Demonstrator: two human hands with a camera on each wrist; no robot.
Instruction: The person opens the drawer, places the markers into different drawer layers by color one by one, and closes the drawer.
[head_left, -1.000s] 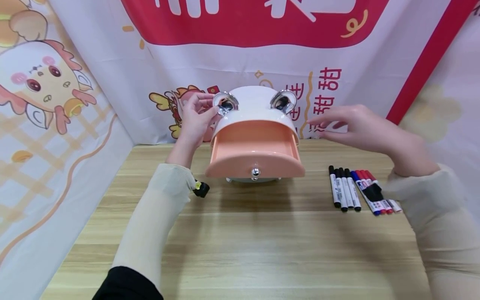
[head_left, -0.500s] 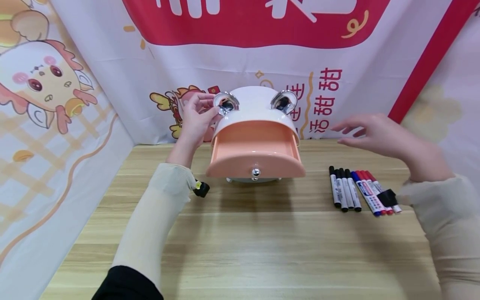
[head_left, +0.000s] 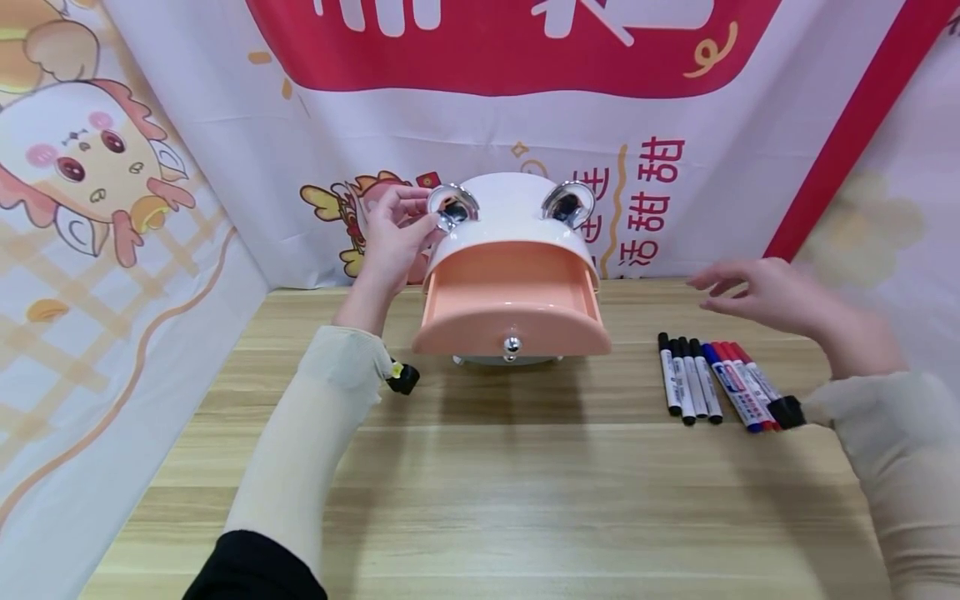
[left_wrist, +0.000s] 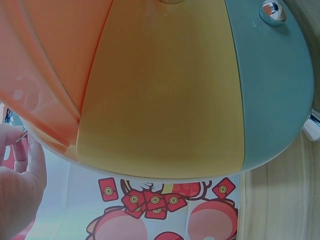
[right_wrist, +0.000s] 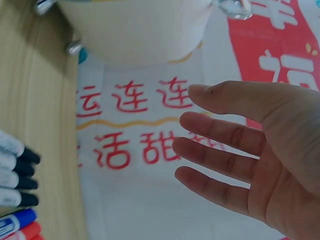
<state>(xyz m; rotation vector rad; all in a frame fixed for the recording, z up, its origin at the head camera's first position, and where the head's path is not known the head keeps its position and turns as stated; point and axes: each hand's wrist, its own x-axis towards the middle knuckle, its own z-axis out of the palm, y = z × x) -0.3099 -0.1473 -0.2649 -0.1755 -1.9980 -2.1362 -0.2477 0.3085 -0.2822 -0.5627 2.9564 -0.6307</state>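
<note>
A white frog-shaped drawer box (head_left: 506, 204) stands at the back of the table, its peach top drawer (head_left: 513, 329) pulled out. My left hand (head_left: 393, 237) pinches the chrome eye (head_left: 453, 208) on the box's left side between thumb and fingers. Below the peach drawer, the left wrist view shows a yellow drawer front (left_wrist: 160, 100) and a blue-green one (left_wrist: 275, 85), both closed. On the right, my right hand (head_left: 780, 300) hovers behind a row of markers (head_left: 690, 379), holding nothing, its fingers loosely extended. Black, blue and red caps show on the markers.
A printed cloth backdrop (head_left: 480, 125) hangs right behind the box, and another cloth side (head_left: 135, 250) bounds the left. The wooden table (head_left: 525, 500) spreads in front. Black wrist cameras sit near both sleeves, the right one (head_left: 786, 412) overlapping the marker ends in the head view.
My right hand has moved right and down, away from beside the box toward the markers. The left hand keeps its hold on the eye, and the peach drawer has not moved.
</note>
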